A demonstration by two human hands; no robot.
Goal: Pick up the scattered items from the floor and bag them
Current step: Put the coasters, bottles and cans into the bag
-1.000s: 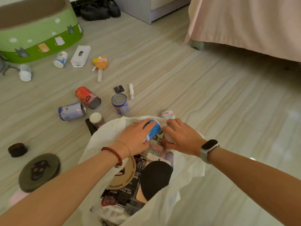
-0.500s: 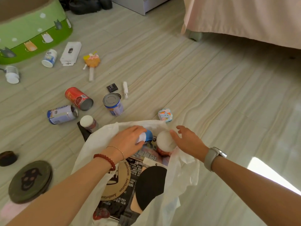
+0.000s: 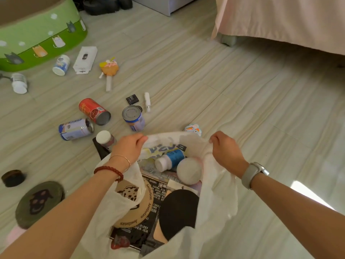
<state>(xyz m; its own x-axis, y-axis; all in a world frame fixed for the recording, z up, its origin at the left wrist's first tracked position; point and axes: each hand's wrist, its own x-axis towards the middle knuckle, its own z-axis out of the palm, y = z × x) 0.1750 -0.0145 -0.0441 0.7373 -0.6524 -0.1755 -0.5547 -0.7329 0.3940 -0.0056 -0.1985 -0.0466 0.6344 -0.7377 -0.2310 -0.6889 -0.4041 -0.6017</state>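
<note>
A white plastic bag (image 3: 214, 193) lies open on the floor in front of me. My left hand (image 3: 128, 147) pinches its far rim on the left, and my right hand (image 3: 225, 148) pinches the rim on the right. Inside lie a blue-labelled white bottle (image 3: 170, 159), a white-lidded round container (image 3: 189, 172), a black paddle-shaped item (image 3: 177, 210) and printed packets. On the floor beyond lie a red can (image 3: 94, 111), a blue-white can on its side (image 3: 75, 128), an upright can (image 3: 133, 118), a white-capped jar (image 3: 106, 138) and a small colourful tin (image 3: 193, 129).
Farther left lie a white bottle (image 3: 61, 64), a white box (image 3: 85, 59), an orange lollipop-shaped toy (image 3: 108, 71), a black packet (image 3: 132, 100) and a small white tube (image 3: 147, 101). A green cat bed (image 3: 43, 34) stands back left, a pink-covered bed (image 3: 280, 19) back right. A round green pad (image 3: 40, 202) lies near left.
Both hands let go of the blue-labelled bottle and the white-lidded container, which now lie in the bag. The hands moved to the bag's far rim and gripped it.
</note>
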